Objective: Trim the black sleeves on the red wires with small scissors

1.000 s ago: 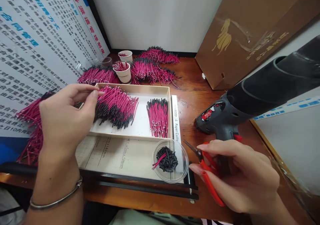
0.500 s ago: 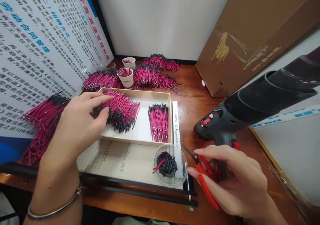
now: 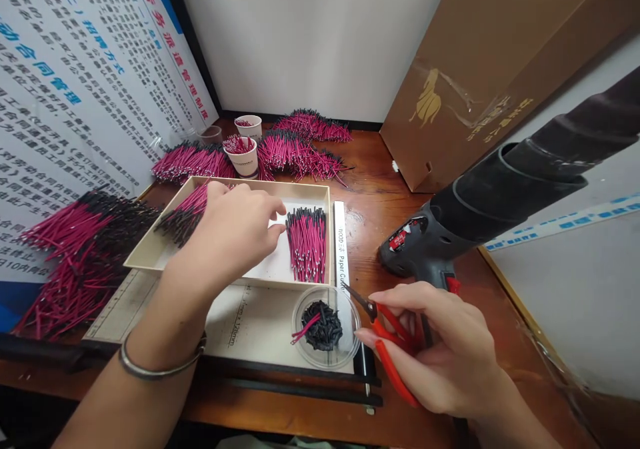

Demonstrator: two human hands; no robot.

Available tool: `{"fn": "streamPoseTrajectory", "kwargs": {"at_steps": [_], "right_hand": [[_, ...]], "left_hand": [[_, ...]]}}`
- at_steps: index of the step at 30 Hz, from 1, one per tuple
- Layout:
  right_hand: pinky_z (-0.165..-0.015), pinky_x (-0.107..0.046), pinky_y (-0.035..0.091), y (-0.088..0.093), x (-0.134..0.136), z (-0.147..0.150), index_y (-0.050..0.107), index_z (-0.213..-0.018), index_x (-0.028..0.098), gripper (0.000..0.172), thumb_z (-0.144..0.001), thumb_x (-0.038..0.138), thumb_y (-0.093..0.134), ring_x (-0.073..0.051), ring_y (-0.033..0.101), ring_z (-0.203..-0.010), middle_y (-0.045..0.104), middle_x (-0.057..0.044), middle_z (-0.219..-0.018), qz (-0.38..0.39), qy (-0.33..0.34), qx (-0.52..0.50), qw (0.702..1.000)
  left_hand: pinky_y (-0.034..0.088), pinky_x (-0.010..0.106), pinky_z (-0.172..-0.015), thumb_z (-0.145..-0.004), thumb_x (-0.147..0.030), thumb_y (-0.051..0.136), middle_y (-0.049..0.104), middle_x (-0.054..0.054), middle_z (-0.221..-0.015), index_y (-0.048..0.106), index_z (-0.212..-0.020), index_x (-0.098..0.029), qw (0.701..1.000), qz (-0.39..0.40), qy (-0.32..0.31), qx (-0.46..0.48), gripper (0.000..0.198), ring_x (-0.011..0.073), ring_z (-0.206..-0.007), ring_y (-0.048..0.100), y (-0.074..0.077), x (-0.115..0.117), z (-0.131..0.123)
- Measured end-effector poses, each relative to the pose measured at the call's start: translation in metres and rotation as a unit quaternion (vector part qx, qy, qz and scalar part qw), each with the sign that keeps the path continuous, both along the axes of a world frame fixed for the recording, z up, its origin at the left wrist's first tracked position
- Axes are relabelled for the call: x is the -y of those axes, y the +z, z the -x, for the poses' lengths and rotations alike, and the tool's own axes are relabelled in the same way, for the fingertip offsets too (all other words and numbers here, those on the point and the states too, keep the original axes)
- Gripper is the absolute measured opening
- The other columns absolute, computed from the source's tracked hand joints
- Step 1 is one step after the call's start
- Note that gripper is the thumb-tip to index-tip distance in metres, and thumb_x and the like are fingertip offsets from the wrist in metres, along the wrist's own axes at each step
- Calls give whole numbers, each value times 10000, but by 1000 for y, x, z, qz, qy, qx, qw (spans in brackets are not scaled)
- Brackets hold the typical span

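Note:
My left hand hovers over the cream tray, its thumb and index finger apart beside the left edge of a neat bundle of pink wires with black ends. Nothing shows between those fingertips. Partly hidden behind this hand is a looser pile of the same wires in the tray's left part. My right hand grips red-handled scissors, their dark blades pointing up and left. Just left of the blades stands a clear round cup with short black tube pieces and a few pink wires in it.
Under the tray lies a paper cutter board. More wire heaps lie behind and at the left, around paper cups with wires in them. A heat gun stands at the right, before a brown box.
My left hand has moved right, from the loose wire pile to beside the neat bundle. The view has shifted slightly; my right hand keeps the scissors near the clear cup.

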State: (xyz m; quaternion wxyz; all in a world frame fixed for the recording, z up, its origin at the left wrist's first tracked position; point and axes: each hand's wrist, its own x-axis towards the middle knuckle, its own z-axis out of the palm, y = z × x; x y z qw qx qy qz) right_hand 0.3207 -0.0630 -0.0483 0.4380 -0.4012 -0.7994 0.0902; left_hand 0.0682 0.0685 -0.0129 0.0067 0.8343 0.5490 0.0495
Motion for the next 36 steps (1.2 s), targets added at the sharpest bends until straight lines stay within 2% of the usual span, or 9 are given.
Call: {"fn": "streamPoseTrajectory", "kwargs": {"at_steps": [5, 11, 15, 20, 27, 31, 36], "right_hand": [[-465, -222, 422, -2, 1, 0, 628, -1113, 227, 238, -939, 124, 754, -78, 507, -461, 612, 81, -670, 0, -3, 4, 1000], [-477, -210, 428, 0, 1, -1, 621, -1114, 230, 228, -953, 140, 754, -74, 511, -462, 617, 82, -670, -2, 1, 4, 1000], [-475, -211, 421, 0, 0, -1, 625, -1111, 230, 239, -942, 126, 758, -77, 514, -461, 621, 79, -666, -6, -1, 2, 1000], [-463, -217, 409, -1, 0, 0, 628, -1106, 229, 232, -940, 149, 769, -81, 507, -453, 604, 85, -648, -10, 0, 2, 1000], [-480, -229, 424, -1, 1, 1, 657, -1110, 234, 244, -922, 148, 785, -91, 527, -464, 632, 75, -654, -9, -4, 2, 1000], [-493, -230, 435, 0, 1, 0, 649, -1112, 234, 250, -924, 146, 788, -91, 538, -469, 638, 79, -657, -9, -8, 5, 1000], [-460, -225, 381, 1, 2, 1, 634, -1118, 239, 254, -927, 125, 758, -77, 506, -457, 677, 74, -692, -6, -3, 3, 1000]], "left_hand": [[441, 528, -1024, -979, -240, 585, 862, 140, -1109, 847, -944, -207, 999, 29, -3, -44, 266, 342, -1040, 706, -14, -4, -10], [439, 539, -1019, -991, -186, 538, 857, 149, -1159, 856, -953, -208, 997, 48, 11, -56, 322, 364, -1083, 709, -13, 0, -14], [451, 513, -1015, -961, -208, 570, 868, 120, -1100, 850, -916, -241, 998, 46, 12, -42, 286, 337, -1067, 710, -14, -2, -11], [471, 507, -981, -941, -272, 569, 840, 111, -891, 852, -868, -259, 998, 59, 3, -24, 293, 324, -956, 716, -15, -2, -6], [476, 491, -997, -927, -356, 598, 808, 95, -803, 809, -855, -250, 999, 50, 6, 20, 246, 305, -912, 729, -19, -3, 1], [480, 496, -1023, -954, -440, 635, 841, 79, -868, 788, -938, -254, 997, 53, 35, 48, 241, 305, -905, 764, -15, 2, -2], [538, 467, -970, -965, -427, 656, 865, 73, -927, 758, -994, -256, 993, 54, 53, 90, 201, 318, -876, 803, -5, 13, -6]]}}
